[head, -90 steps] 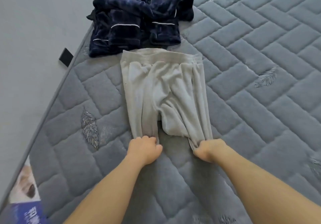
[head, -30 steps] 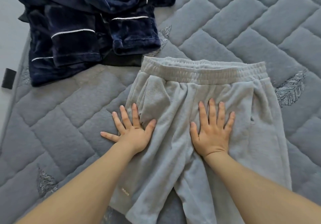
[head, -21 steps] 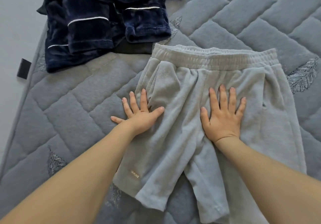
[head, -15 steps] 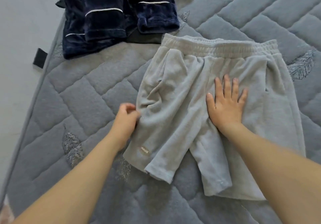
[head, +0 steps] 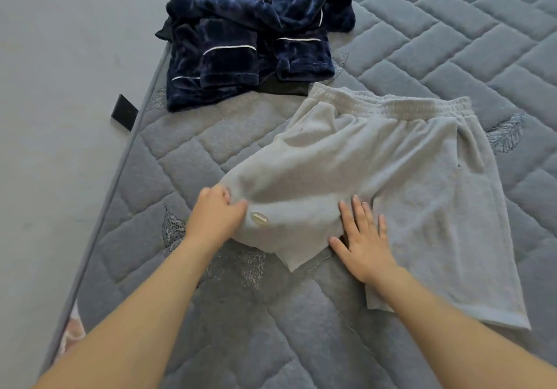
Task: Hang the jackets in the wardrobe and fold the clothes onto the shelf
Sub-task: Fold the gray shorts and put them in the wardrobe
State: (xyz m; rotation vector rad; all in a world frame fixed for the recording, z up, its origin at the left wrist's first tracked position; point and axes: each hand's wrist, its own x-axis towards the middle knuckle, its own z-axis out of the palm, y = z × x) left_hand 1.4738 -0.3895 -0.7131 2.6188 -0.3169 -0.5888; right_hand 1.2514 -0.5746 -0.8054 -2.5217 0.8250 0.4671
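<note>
Shorts (head: 391, 171) leg now lifted off quilted mattress (head: 452, 41).

Quilted grey mattress (head: 452, 41) bearing grey shorts (head: 422, 183) near the middle and a crumpled navy velvet garment (head: 241, 41) at its far-left edge.

Soft, even daylight fills the view, cool in tone, with no glare. The gray shorts (head: 376, 171) throw only a faint shadow onto the mattress (head: 452, 41) just below their lifted hem (deepest beside the right hand (head: 361, 238)). Away from the shorts, toward the frame's edges, the quilting lines bow from wide-angle distortion, and detail looks slightly smeared.
</note>
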